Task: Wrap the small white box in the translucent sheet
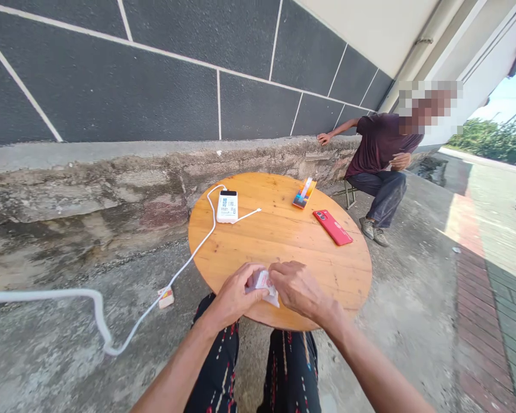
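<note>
A small white packet with pinkish print (264, 281) is held between my two hands, over the near edge of the round wooden table (284, 252). My left hand (239, 292) is closed on the packet's left side, thumb along its front. My right hand (296, 285) pinches its upper right part with curled fingers. What lies inside the packet cannot be made out.
On the table are a white power bank (227, 207) with a white cable (201, 244) running off left, an orange-and-blue box (304, 193) and a red phone (332, 228). A person (382, 149) sits beyond the table at right. A small carton (165, 298) lies on the ground.
</note>
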